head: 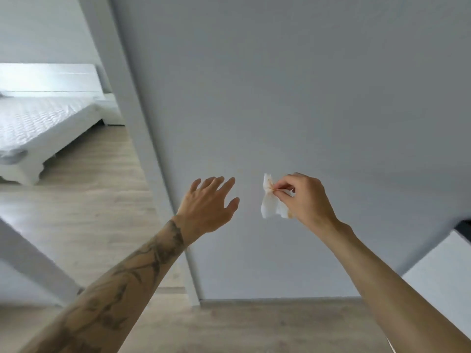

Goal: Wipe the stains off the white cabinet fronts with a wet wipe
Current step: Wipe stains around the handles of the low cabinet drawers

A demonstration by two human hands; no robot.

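Note:
A tall white cabinet front [293, 98] fills most of the head view. My right hand [303, 197] pinches a crumpled white wet wipe [270, 200] between thumb and fingertips, a little in front of the panel. The wipe carries orange-brown marks. My left hand [209, 202] is held up beside it with its fingers spread and straight, holding nothing, just left of the wipe. A faint yellowish stain [240, 171] shows on the panel between the two hands.
The cabinet's left edge [153, 154] runs down to a wooden floor [229, 327]. A white bed [43, 123] stands at the left. A white slanted board [33, 258] crosses the lower left. Another white surface [443, 273] juts in at the right.

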